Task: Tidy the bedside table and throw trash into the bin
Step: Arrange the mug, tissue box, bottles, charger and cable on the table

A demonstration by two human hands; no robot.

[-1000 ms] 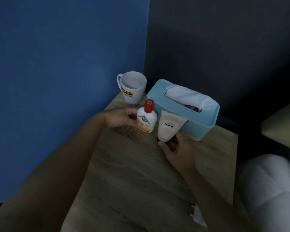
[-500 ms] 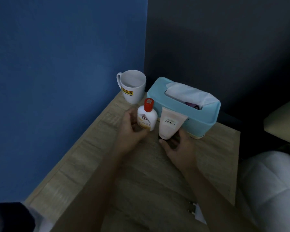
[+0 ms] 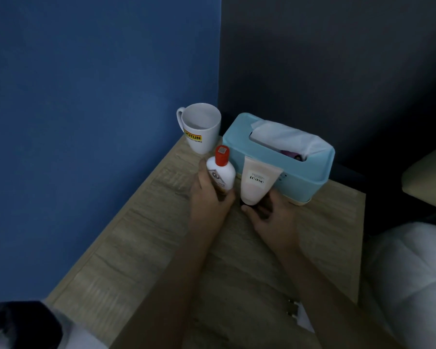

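My left fingers (image 3: 202,170) grip the bottle (image 3: 222,172), my right fingers (image 3: 275,199) pinch the tube (image 3: 256,183); a careless release could topple either toward the mug (image 3: 202,129) at eleven o'clock.

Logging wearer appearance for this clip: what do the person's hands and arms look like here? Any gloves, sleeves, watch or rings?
Both are bare. The left hand and right hand wear no gloves, and no ring shows, though the light is dim. The left forearm and right forearm are uncovered down to the frame's bottom edge: no sleeve, watch or bracelet is visible on either wrist.
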